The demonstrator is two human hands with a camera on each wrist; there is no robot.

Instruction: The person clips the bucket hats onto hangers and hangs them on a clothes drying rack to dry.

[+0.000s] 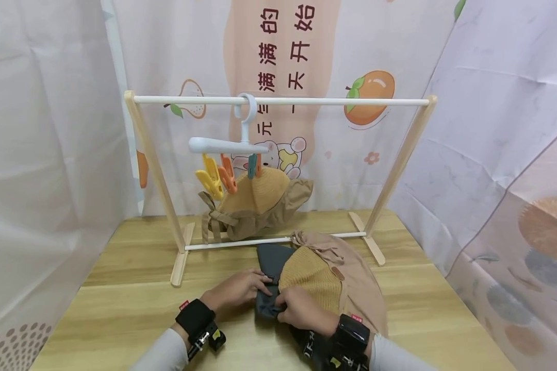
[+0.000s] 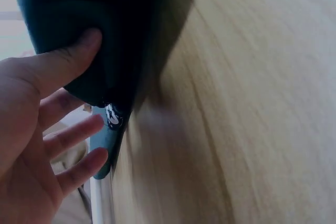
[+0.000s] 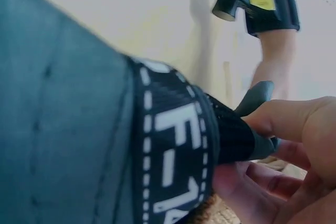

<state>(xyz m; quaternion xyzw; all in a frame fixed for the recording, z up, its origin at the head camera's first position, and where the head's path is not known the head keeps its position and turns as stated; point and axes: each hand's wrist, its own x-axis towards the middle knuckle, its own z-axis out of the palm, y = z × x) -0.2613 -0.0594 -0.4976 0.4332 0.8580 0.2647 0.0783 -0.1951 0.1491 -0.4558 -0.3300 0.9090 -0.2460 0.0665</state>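
A dark blue-grey fabric hat [image 1: 274, 257] with a black lettered band [image 3: 173, 150] lies near the middle of the table, partly covered by both hands. My left hand [image 1: 241, 291] pinches its left edge, thumb on one face and the index finger behind, while the other fingers spread apart in the left wrist view. Close by, my right hand [image 1: 301, 309] pinches gathered dark cloth between thumb and fingers. A tan sun hat [image 1: 313, 270] with a yellow knitted crown lies beside the dark hat, to the right, its wide brim [image 1: 364, 288] flat on the wood.
A wooden rack [image 1: 401, 165] with white bars stands across the table. From its top bar hangs a pale blue hanger [image 1: 227, 146] with yellow, orange and teal clips [image 1: 227, 172]. Behind the lower bar sits another tan hat [image 1: 260, 196]. Printed curtains [image 1: 325, 62] enclose the table [image 1: 120, 304].
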